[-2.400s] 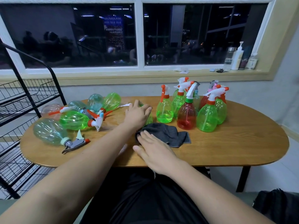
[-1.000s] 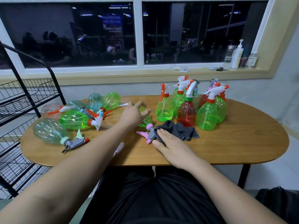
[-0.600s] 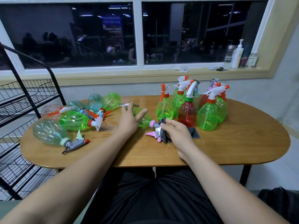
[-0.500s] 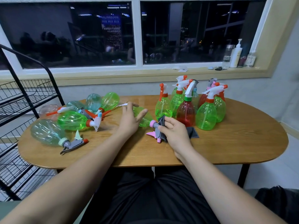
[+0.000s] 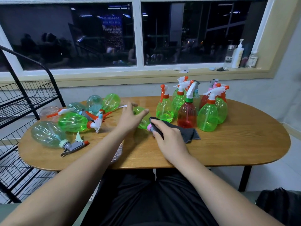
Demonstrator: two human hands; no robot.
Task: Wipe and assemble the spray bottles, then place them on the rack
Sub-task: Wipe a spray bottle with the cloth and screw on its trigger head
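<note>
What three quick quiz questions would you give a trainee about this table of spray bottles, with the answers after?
1. True or false: the red bottle stands upright.
2. Fill in: the lying green bottle under the left hand has a ____ collar.
3. Which hand grips the dark cloth? A: left hand. B: right hand.
Key: 1 true; 2 pink; 3 B.

Both forearms extended forward, bare. Left hand (image 5: 130, 119) palm down, fingers spread and straight. Right hand (image 5: 169, 137) palm down, fingers curled, gripping dark cloth (image 5: 187, 132).
</note>
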